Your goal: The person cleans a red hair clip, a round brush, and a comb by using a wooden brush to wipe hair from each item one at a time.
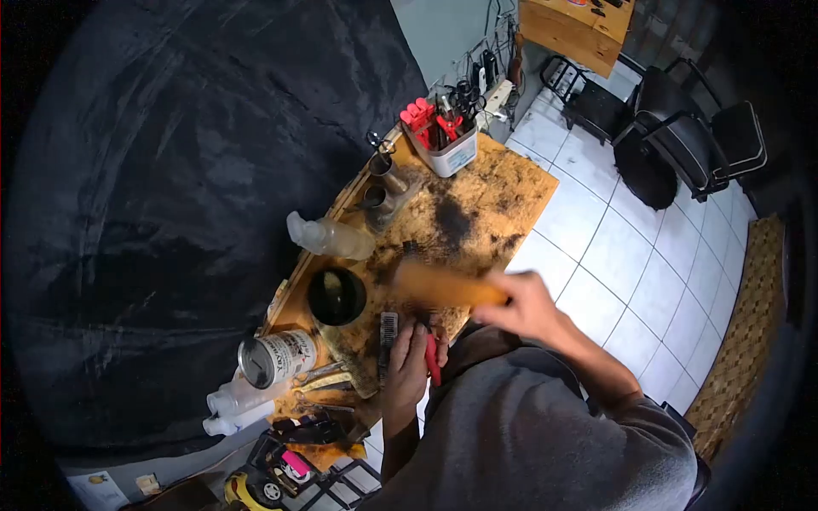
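Observation:
My right hand is closed around the end of a wooden-coloured brush, blurred by motion, above the wooden table. Nearer the table's front edge, my left hand is closed on a red-handled tool; the tool's other end is hidden. A dark, ridged strip with pale marks lies beside the left fingers. Dark hair-like residue is spread over the tabletop.
A dark round bowl, a clear bottle, a labelled can and a container of red and black tools stand along the table. A black chair is on the tiled floor.

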Tool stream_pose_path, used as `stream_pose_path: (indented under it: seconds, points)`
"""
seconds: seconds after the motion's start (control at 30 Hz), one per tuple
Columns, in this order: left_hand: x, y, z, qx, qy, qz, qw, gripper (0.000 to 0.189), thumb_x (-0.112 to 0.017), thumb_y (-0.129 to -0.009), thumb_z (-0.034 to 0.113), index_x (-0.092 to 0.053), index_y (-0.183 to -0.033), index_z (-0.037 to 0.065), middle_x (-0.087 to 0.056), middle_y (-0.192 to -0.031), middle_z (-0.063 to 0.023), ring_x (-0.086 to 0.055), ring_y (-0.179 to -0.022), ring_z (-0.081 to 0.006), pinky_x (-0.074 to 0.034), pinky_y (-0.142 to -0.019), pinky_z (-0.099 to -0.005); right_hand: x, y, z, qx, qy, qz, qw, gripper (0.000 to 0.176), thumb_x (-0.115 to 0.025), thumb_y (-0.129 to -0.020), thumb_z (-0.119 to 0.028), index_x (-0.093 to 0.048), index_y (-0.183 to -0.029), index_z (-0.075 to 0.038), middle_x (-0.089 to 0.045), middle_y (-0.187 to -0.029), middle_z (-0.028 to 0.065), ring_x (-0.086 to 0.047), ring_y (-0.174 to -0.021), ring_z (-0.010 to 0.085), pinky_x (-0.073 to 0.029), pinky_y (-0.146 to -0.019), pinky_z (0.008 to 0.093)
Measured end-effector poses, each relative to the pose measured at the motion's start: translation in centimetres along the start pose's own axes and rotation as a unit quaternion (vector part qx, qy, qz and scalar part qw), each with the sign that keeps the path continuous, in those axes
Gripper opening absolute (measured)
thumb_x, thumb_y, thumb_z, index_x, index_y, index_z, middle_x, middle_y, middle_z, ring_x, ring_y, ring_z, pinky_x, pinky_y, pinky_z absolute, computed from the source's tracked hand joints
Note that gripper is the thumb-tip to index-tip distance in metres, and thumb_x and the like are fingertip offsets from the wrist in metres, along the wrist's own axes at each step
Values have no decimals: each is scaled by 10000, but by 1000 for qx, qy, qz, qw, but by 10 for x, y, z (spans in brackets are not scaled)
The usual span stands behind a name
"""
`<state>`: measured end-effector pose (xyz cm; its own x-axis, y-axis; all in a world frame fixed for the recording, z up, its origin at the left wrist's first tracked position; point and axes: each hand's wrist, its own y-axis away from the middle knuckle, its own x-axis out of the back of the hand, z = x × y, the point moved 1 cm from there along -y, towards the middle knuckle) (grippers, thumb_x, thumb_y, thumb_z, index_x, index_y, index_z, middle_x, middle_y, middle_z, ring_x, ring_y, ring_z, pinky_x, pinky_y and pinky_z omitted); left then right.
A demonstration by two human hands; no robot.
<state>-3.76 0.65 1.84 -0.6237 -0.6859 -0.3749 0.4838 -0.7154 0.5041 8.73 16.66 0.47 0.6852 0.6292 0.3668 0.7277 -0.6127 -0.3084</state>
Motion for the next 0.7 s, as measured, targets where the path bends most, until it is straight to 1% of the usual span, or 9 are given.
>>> stream_pose_path:
  seconds: [0.07,0.2,0.3,0.4,0.47,0.57,0.63,0.67,0.7]
  points:
    - [16,-3,-11,6,-37,-58,998,238,-364,-991,197,-511,-1013,11,-464,-695,-34,-384,-524,-66,-329,-483,-211,1,7,-7,91,178,-118,973,476,-606,-770,-595,-609,-843,-125,-514,-489,46,-473,-340,188,-398,-368,329]
    - [-6,1,21,43,-124,-17,991,271,-375,-991,235,-526,-989,10,-411,-667,4,-340,-512,-48,-290,-467,-193,14,-12,37,39,267,35,962,552,-516,-765,-667,-596,-814,-123,-455,-446,-5,-435,-325,142,-376,-332,302]
    - [-5,1,20,67,-65,-46,995,254,-380,-989,245,-498,-938,25,-435,-684,-8,-344,-506,-44,-287,-459,-192,34,-30,33,-117,254,90,956,499,-596,-789,-556,-594,-845,-60,-575,-573,41,-551,-420,171,-467,-409,303]
    - [-14,-5,23,72,-17,-36,997,215,-379,-986,233,-472,-940,45,-450,-709,-19,-346,-496,-48,-289,-456,-194,27,-30,12,-79,41,90,992,409,-641,-804,-465,-596,-845,-61,-597,-599,73,-576,-443,204,-478,-424,320]
    - [-11,-9,20,61,-17,0,998,191,-380,-984,225,-461,-950,54,-456,-722,-24,-345,-491,-50,-290,-455,-195,12,-15,9,19,17,-8,1000,383,-666,-791,-452,-596,-805,-76,-530,-495,66,-526,-397,168,-423,-368,343]
    - [-5,-9,19,22,2,-49,999,174,-395,-981,234,-458,-989,72,-453,-727,-24,-334,-481,-46,-281,-449,-191,7,-6,-6,5,132,-138,982,386,-732,-711,-426,-624,-830,-75,-583,-607,92,-596,-509,257,-464,-478,354]
    - [-24,-3,39,53,-33,36,997,168,-421,-973,229,-464,-992,67,-446,-707,-18,-326,-476,-42,-275,-443,-194,3,-6,14,-32,191,-99,976,424,-712,-710,-480,-628,-845,-88,-584,-600,89,-588,-494,254,-457,-464,354]
    - [-22,-2,39,52,-32,39,997,168,-421,-973,229,-464,-992,67,-446,-707,-18,-326,-476,-42,-275,-443,-194,1,-13,30,59,207,30,976,501,-612,-743,-598,-602,-748,-97,-495,-468,44,-446,-354,157,-354,-329,307]
    - [-18,-1,39,60,-22,26,998,169,-436,-968,226,-467,-1004,63,-444,-704,-13,-323,-473,-41,-273,-440,-198,6,-22,33,14,207,74,975,476,-623,-754,-572,-600,-757,-96,-513,-482,47,-469,-364,160,-370,-338,306]
